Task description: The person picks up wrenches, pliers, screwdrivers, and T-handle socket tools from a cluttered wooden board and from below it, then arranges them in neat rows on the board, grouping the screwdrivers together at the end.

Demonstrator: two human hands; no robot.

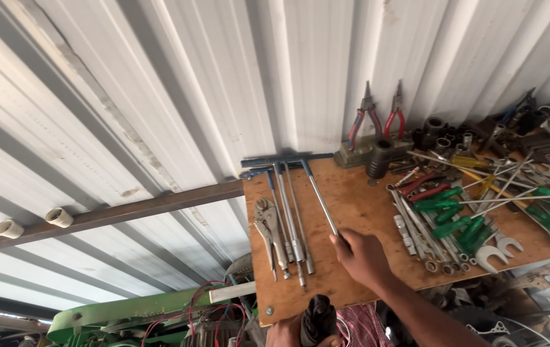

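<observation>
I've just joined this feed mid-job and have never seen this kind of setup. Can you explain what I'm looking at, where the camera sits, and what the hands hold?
There is no machine here: a person works bare-handed, and the single camera sits on their head, looking down. The right hand grips the end of a long T-handle wrench lying on a wooden board. The left hand, at the bottom edge, holds a dark grooved handle. On the board lie more T-handle wrenches, locking pliers, green screwdrivers and spanners. Two pliers stand against the corrugated metal wall.

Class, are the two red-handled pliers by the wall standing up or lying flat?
Standing up: both pliers lean on the metal wall, jaws pointing upward.
</observation>
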